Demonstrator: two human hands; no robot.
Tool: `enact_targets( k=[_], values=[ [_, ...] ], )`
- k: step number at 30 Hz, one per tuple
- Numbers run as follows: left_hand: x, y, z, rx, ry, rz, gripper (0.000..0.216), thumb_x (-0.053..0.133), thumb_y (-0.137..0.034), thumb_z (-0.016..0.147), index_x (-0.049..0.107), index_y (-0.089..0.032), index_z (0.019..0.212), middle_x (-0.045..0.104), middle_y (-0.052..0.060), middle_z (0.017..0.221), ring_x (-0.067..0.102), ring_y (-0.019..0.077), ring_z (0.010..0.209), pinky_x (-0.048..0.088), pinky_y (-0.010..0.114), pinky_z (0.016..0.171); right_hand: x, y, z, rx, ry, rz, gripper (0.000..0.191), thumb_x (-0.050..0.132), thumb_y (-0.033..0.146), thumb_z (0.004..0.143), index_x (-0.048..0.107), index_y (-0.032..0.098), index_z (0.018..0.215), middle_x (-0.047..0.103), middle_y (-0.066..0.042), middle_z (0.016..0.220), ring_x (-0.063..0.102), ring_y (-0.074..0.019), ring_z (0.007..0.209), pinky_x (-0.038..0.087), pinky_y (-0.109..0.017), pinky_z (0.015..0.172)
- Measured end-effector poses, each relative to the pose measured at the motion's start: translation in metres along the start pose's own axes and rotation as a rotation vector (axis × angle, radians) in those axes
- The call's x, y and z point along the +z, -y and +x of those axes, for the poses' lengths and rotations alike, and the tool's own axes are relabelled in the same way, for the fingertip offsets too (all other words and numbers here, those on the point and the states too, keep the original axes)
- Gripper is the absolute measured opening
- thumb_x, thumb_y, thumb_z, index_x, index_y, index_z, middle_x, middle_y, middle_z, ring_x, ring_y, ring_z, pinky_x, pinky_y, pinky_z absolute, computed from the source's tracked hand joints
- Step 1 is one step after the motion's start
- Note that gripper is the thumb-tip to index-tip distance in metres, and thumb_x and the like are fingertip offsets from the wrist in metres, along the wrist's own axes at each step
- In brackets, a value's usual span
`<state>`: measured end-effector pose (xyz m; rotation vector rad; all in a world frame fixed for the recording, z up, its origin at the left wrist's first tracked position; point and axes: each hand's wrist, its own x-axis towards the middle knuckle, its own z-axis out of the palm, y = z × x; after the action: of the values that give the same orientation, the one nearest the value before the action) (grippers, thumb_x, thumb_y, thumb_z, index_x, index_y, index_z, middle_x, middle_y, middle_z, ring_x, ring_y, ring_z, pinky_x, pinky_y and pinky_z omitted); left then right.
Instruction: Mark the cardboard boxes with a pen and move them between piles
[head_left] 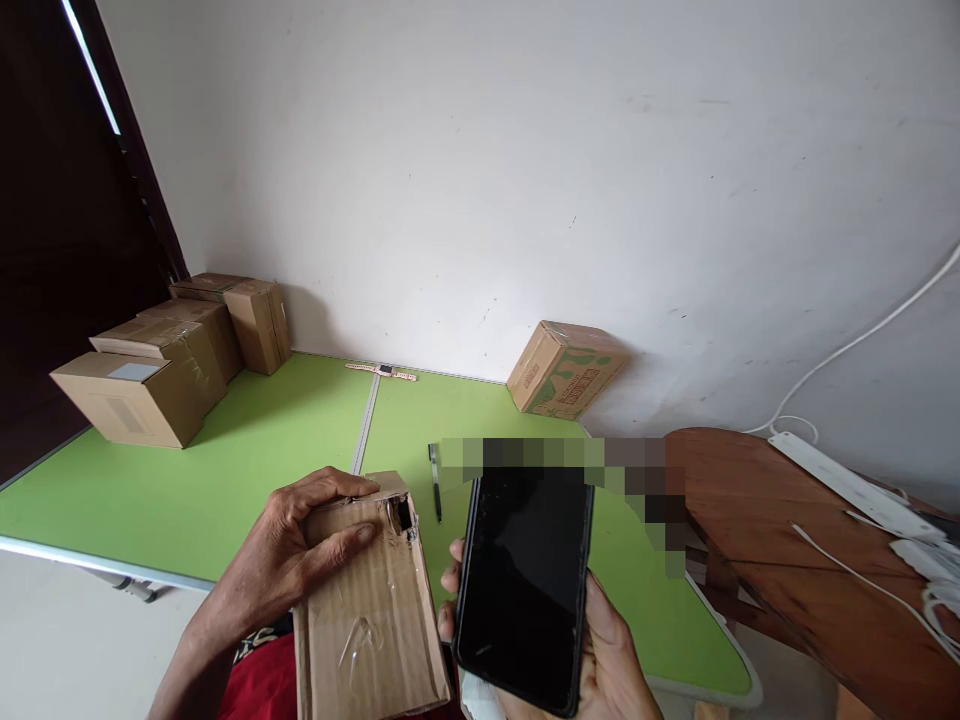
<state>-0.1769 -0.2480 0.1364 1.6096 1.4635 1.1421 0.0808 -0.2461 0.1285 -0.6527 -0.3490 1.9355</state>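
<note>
My left hand (289,555) grips the top end of a taped cardboard box (371,625) with a torn corner, fingers wrapped over its upper edge. It rests near the front edge of a green table (247,470). My right hand (592,660) holds a black phone (525,585) upright, its screen dark and facing me, just right of the box. A black pen (435,482) lies on the table behind the box and the phone.
Several cardboard boxes (161,365) are stacked at the table's far left. A printed cardboard box (566,370) leans on the white wall at the back. A strip-like object (381,371) lies by the wall. A brown wooden table (780,540) with a white power strip (847,485) and cables stands right.
</note>
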Motion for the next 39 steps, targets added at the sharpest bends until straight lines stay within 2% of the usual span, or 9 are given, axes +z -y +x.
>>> enact_targets(
  k=[5,7,10,15,21,29,33,36,39],
  values=[
    [-0.003,0.002,-0.001,0.023,-0.031,0.000,0.032,0.075,-0.052,0.098,0.082,-0.026,0.116,0.082,0.008,0.113,0.079,0.0250,0.098,0.063,0.027,0.078,-0.053,-0.005,0.049,-0.115,-0.188,-0.323,0.065,0.074,0.075,0.087,0.085,0.019,0.118,0.085,-0.015,0.114,0.081,-0.0352,0.103,0.062,-0.051,0.095],
    [-0.004,0.001,-0.002,0.045,-0.039,0.012,0.031,0.075,-0.051,0.098,0.083,-0.026,0.114,0.083,0.007,0.112,0.080,0.0246,0.098,0.063,0.026,0.079,-0.083,-0.011,0.075,-0.205,-0.331,-0.641,0.071,0.072,0.084,0.080,0.084,0.020,0.109,0.085,-0.014,0.108,0.079,-0.0368,0.107,0.061,-0.048,0.093],
    [-0.006,0.000,-0.002,0.063,-0.036,0.014,0.030,0.076,-0.050,0.097,0.083,-0.026,0.113,0.084,0.007,0.110,0.081,0.0237,0.094,0.064,0.025,0.077,-0.122,-0.020,0.106,-0.287,-0.443,-0.853,0.066,0.078,0.084,0.068,0.078,0.022,0.090,0.083,-0.011,0.101,0.073,-0.0360,0.112,0.058,-0.044,0.092],
    [-0.007,-0.001,0.001,0.051,-0.037,0.013,0.033,0.075,-0.053,0.097,0.084,-0.026,0.114,0.084,0.007,0.109,0.082,0.0244,0.093,0.064,0.025,0.074,-0.152,-0.024,0.128,-0.333,-0.474,-1.105,0.052,0.065,0.077,0.074,0.058,0.027,0.067,0.068,-0.002,0.068,0.065,-0.0268,0.077,0.050,-0.037,0.073],
    [-0.001,-0.003,0.001,0.009,-0.029,0.025,0.030,0.073,-0.050,0.100,0.082,-0.026,0.116,0.082,0.007,0.115,0.079,0.0246,0.100,0.062,0.029,0.084,-0.153,-0.017,0.130,-0.329,-0.554,-1.483,0.029,0.052,0.051,0.087,0.065,0.025,0.084,0.075,-0.012,0.080,0.070,-0.0329,0.079,0.046,-0.039,0.073],
    [-0.005,0.003,-0.005,0.029,0.007,-0.013,0.039,0.060,-0.048,0.106,0.071,-0.028,0.138,0.076,0.010,0.137,0.073,0.0318,0.123,0.056,0.041,0.106,-0.136,-0.025,0.123,-0.243,-0.553,-1.847,0.040,0.048,0.032,0.101,0.071,0.008,0.122,0.073,-0.030,0.124,0.071,-0.0426,0.113,0.051,-0.044,0.083],
    [-0.011,0.014,-0.008,0.036,-0.011,-0.077,0.052,0.063,-0.046,0.103,0.056,-0.030,0.153,0.065,0.012,0.156,0.060,0.0364,0.143,0.045,0.047,0.120,-0.132,-0.024,0.123,-0.216,-0.549,-1.926,0.038,0.048,0.029,0.101,0.072,0.007,0.122,0.072,-0.030,0.120,0.069,-0.0462,0.115,0.053,-0.049,0.087],
    [-0.011,0.019,-0.006,0.027,-0.003,-0.086,0.047,0.063,-0.050,0.104,0.060,-0.030,0.146,0.065,0.012,0.154,0.063,0.0349,0.138,0.048,0.043,0.113,-0.127,-0.020,0.113,-0.236,-0.533,-1.920,0.039,0.052,0.029,0.099,0.071,0.008,0.126,0.070,-0.030,0.122,0.069,-0.0474,0.119,0.055,-0.054,0.093],
    [-0.007,0.025,-0.003,-0.033,-0.035,-0.105,0.051,0.062,-0.057,0.104,0.061,-0.027,0.146,0.064,0.014,0.155,0.065,0.0356,0.135,0.053,0.041,0.106,-0.118,-0.019,0.088,-0.309,-0.330,-1.840,0.055,0.065,0.027,0.090,0.064,0.018,0.144,0.067,-0.021,0.143,0.059,-0.0420,0.141,0.051,-0.055,0.112]
  ],
)
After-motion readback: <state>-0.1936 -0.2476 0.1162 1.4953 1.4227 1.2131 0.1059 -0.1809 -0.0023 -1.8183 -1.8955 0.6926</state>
